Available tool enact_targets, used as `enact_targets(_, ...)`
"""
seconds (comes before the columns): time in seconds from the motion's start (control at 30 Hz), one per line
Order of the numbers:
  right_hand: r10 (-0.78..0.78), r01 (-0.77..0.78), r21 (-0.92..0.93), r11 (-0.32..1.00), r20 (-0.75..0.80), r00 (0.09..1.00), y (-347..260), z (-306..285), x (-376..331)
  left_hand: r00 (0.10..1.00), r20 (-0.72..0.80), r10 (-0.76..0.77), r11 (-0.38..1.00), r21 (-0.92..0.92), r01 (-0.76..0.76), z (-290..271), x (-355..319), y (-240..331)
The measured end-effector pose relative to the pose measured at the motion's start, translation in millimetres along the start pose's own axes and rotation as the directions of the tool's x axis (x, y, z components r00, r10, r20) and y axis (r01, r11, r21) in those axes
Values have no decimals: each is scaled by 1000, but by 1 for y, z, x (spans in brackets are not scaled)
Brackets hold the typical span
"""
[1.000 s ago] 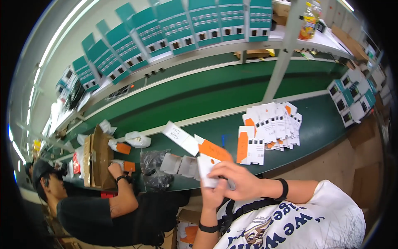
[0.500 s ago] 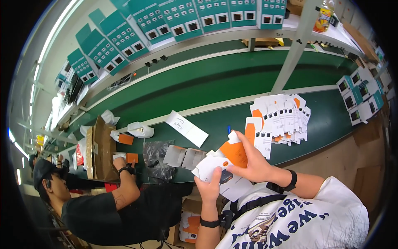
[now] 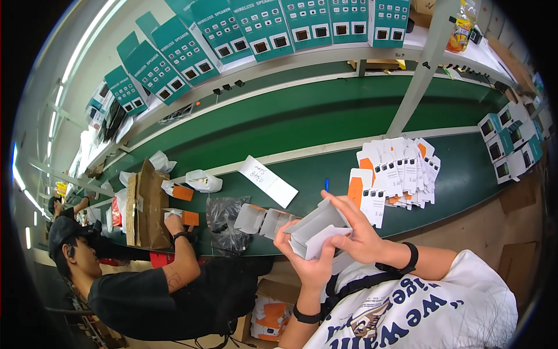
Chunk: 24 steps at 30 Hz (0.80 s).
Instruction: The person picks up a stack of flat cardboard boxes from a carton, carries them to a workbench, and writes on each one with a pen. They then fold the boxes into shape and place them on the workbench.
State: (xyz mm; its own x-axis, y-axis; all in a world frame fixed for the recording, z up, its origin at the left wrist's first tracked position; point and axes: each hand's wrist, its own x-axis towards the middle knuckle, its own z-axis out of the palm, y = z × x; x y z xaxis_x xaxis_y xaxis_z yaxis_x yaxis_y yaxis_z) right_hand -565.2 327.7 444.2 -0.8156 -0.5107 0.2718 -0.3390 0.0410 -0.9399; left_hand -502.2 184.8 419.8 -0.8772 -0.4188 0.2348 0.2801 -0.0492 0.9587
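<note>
Both my hands hold a small cardboard carton (image 3: 319, 224) over the front edge of the bench. It is squared out into a tube, and its pale grey inside and a white end flap show. My left hand (image 3: 306, 264) closes round its left side. My right hand (image 3: 363, 241) grips the right side, fingers along the far wall and thumb on the white flap. Two more cartons (image 3: 250, 218) stand just left of the held one, with grey insides showing. Right of my hands lies a fanned pile of flat white and orange cartons (image 3: 401, 168).
A white card with handwriting (image 3: 268, 181), a blue pen (image 3: 326, 185) and a black plastic bag (image 3: 226, 218) lie on the green bench (image 3: 459, 157). At the left a co-worker (image 3: 139, 296) handles an orange and white carton beside a brown box (image 3: 148, 203). Teal boxes (image 3: 264, 29) line the shelf above.
The carton was flat, with its orange and white printed faces showing; now it is opened out and its grey inside faces up. My hands have shifted their hold to its two sides.
</note>
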Motion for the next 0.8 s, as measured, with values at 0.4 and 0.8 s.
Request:
enact_targets(0.4,35,-23,548,836,-11,999,0,-4,-8,993,74,95,995,-13,-95,-5,-3,16)
enact_targets(0.8,239,-378,554,742,309,921,9,-12,-13,960,142,-240,937,-224,267,-24,-9,3)
